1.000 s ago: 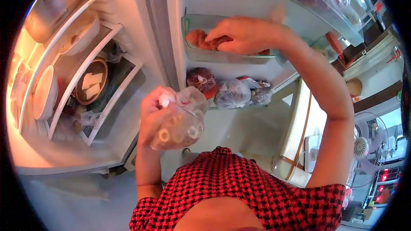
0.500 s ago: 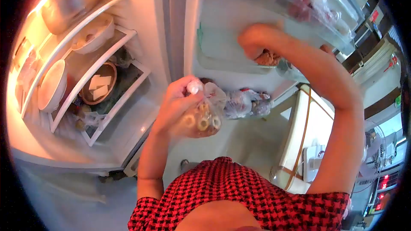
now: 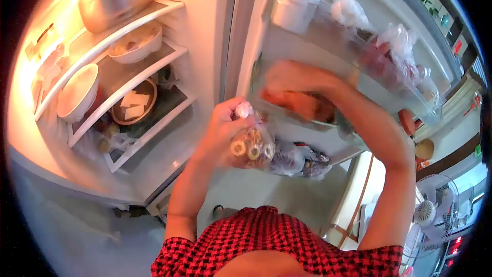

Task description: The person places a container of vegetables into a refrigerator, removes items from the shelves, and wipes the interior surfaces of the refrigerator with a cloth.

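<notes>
My left hand [image 3: 224,125] grips the gathered neck of a clear plastic bag [image 3: 252,146], which holds several pale ring-shaped pieces. The bag hangs in front of the open fridge door, below the middle door bin. My right hand [image 3: 294,79] reaches into that clear door bin [image 3: 254,74], over reddish-brown items [image 3: 297,103] lying in it. Motion smears its fingers, so I cannot make out whether they are closed or hold anything.
At the left, fridge shelves hold a metal pot [image 3: 117,0], white bowls [image 3: 79,94] and a brown bowl [image 3: 134,103] with pale slabs. White containers [image 3: 297,2] and bagged items [image 3: 400,51] fill the upper door bin. A fan [image 3: 426,213] stands at the right.
The view has shifted, showing more of the upper door bin. My right hand has moved within the middle bin, back toward its left side. My left hand still holds the bag, now farther right in view.
</notes>
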A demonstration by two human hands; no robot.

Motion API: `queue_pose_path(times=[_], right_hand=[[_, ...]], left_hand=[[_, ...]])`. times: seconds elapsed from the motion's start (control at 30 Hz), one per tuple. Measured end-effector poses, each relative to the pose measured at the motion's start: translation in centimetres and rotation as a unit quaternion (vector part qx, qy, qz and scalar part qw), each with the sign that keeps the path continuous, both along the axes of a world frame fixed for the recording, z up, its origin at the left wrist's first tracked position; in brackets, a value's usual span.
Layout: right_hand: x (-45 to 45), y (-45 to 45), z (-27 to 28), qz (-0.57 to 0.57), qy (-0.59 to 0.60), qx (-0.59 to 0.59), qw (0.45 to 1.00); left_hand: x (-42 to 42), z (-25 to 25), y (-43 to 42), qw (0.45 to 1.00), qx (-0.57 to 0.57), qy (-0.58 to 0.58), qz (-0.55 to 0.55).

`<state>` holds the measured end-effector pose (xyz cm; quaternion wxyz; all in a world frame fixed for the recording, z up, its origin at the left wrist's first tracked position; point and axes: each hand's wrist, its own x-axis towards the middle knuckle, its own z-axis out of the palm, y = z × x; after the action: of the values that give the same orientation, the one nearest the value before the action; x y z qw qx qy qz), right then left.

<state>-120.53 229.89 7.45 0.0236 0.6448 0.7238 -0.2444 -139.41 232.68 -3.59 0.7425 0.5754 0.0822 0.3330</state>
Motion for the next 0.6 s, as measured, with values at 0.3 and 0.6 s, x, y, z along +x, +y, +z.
queue_pose_path(times=[0.3,0.6], right_hand=[[-3.2,-6.1,1.0,-0.043,0.143,0.379,0.913],[-1.7,-8.2,3.7,-0.206,-0.175,0.095,0.958]], left_hand=[[0.2,-0.9,-0.5,0.996,-0.056,-0.065,-0.013],[-4.5,0.6,-1.5,1.0,-0.017,-0.013,0.008]])
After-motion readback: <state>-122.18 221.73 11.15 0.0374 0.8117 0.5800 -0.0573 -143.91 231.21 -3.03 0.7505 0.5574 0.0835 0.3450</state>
